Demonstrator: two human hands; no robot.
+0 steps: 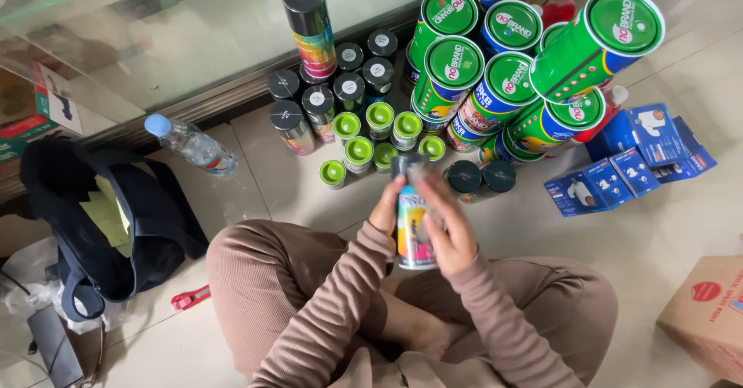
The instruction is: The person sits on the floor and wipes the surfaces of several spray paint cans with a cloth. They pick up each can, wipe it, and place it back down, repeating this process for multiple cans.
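One spray can held upright in both hands, above the lap of a person sitting cross-legged on a tiled floor.

The spray can (414, 229), multicoloured with a dark cap, sits between the left hand (387, 210), curled round its left side, and the right hand (450, 229), whose fingers wrap its front; both wrists meet low. Just beyond stand seven green-capped cans (379, 136), about nine black-capped cans (340, 86) and one taller can (309, 28). Roughly eight big green-lidded tins (495, 63) are piled right. One water bottle (190, 144) lies left, beside one black bag (108, 218). Several blue boxes (627, 159) sit far right.
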